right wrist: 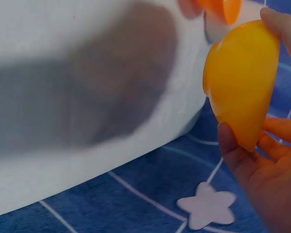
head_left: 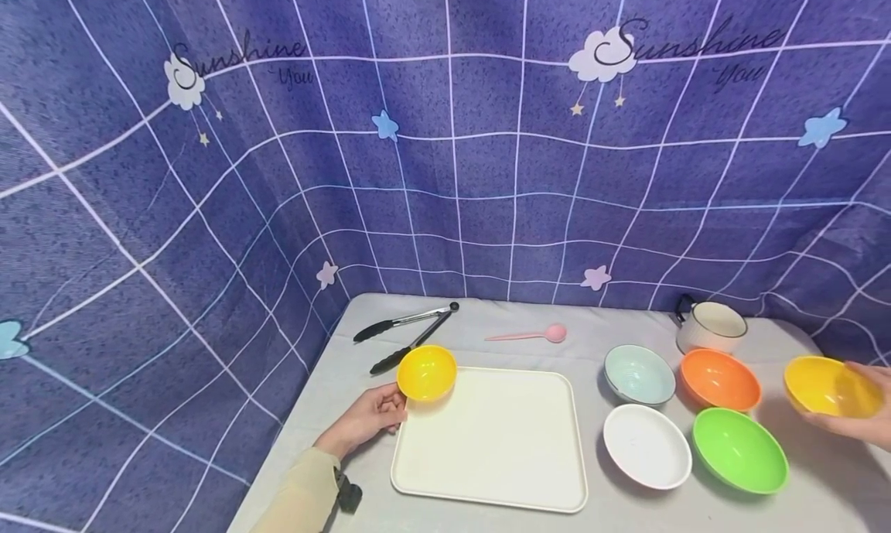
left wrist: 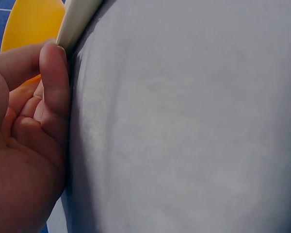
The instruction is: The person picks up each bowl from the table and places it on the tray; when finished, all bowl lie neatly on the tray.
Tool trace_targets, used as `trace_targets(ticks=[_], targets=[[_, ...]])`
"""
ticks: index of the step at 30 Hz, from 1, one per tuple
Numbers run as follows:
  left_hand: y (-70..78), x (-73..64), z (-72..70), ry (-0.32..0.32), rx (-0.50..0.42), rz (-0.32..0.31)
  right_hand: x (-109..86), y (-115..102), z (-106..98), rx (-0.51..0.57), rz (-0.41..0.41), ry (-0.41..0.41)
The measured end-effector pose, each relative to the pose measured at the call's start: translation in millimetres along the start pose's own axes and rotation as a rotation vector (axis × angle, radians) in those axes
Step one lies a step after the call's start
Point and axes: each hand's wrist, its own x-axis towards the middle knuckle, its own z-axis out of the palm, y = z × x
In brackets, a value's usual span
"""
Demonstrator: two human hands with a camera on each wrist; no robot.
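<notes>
At the left rim of the cream tray (head_left: pixel 494 448), my left hand (head_left: pixel 372 417) pinches the edge between thumb and finger. The small yellow bowl (head_left: pixel 427 373) sits on the tray's far left corner, right by those fingers; in the left wrist view the bowl (left wrist: pixel 31 26) shows behind them and the tray edge (left wrist: pixel 80 19) at the fingertips. Far to the right, my right hand (head_left: pixel 859 426) grips a larger yellow bowl (head_left: pixel 817 382) by its rim. The right wrist view has this bowl (right wrist: pixel 245 80) tipped on its side, raised off the table.
Right of the tray stand a pale blue bowl (head_left: pixel 639 374), a white bowl (head_left: pixel 647 446), an orange bowl (head_left: pixel 720 380) and a green bowl (head_left: pixel 740 449). Behind them is a cream pot (head_left: pixel 710 328). Black-tipped tongs (head_left: pixel 407 349) and a pink spoon (head_left: pixel 554 333) lie along the back.
</notes>
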Motion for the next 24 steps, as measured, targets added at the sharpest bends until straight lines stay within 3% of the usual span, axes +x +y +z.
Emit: trace_targets(ticks=[7, 14, 19, 24], targets=[[-1.5, -1.3, -1.2, -0.011, -0.014, 0.014, 5.4, -38, -3, 0.006, -0.131, -0.003], [-2.9, -1.2, -2.4, -0.020, -0.015, 0.015, 14.2, -70, -10, -0.102, -0.176, -0.145], [-3.7, 0.0, -2.5, -0.019, -0.006, 0.020, 16.5, -95, -6, -0.108, -0.231, -0.252], [-3.3, 0.7, -2.2, -0.015, -0.005, 0.019, 18.3, -123, 5, -0.079, -0.332, -0.258]])
